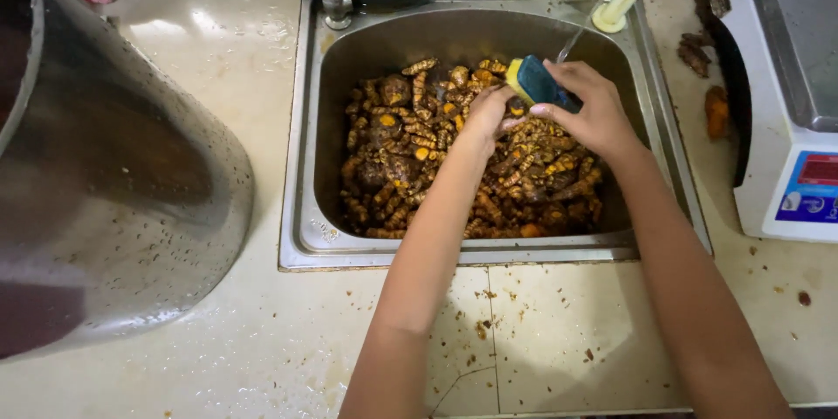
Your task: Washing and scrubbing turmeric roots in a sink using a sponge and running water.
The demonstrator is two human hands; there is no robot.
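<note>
Both arms reach forward over a steel sink (301,209) heaped with turmeric roots (410,144). The right hand (589,109) clamps a blue-and-yellow scrubbing sponge (534,80), pressing it against a root pinched in the left hand (484,113); that root is mostly hidden between the fingers, under a thin stream of water (576,35)

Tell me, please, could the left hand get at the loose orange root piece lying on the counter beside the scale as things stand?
Probably not easily: the left hand holds a root over the sink, and the right hand with its sponge lies between it and the orange piece.
</note>
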